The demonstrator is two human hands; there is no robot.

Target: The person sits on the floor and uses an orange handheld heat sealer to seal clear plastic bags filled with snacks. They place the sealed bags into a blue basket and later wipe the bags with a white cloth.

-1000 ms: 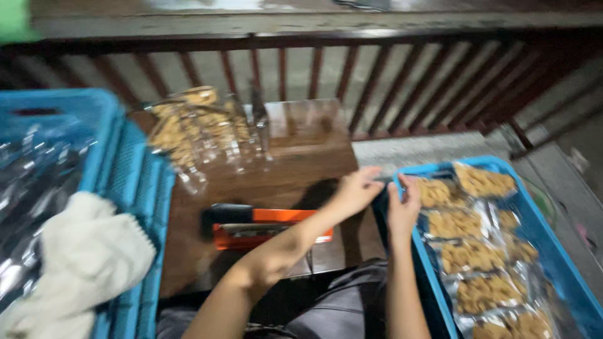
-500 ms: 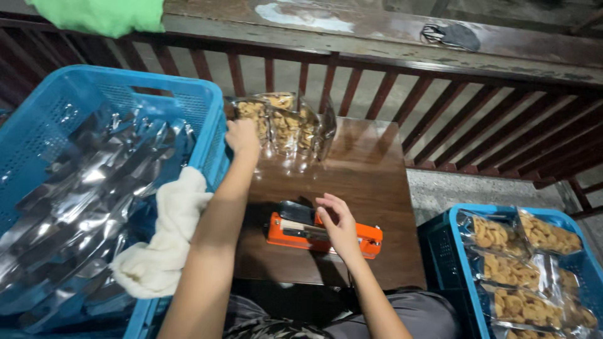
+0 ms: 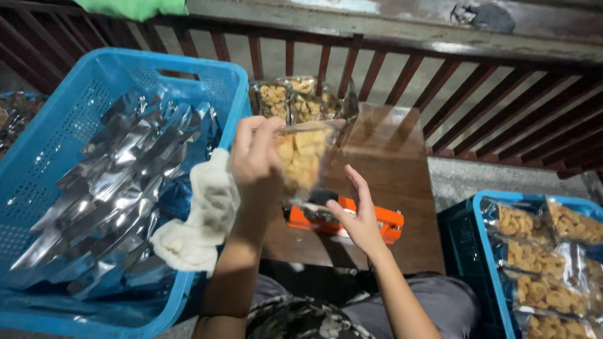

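I'm looking down at a small dark wooden table [image 3: 402, 188], glossy, with a pale sheen of light on its far part. Behind it a railing of reddish-brown wooden balusters [image 3: 402, 81] runs across the whole far side, slats close-set. Above the slats sits a worn grey concrete ledge [image 3: 377, 25], stained and patchy. A green cloth [image 3: 135, 7] is draped over the far left of that ledge. To the right of the table I see a rough grey concrete step [image 3: 465, 179]. Through the slats, paler grey ground shows. Light is dim and cool overall; the corners far right fall into shadow.
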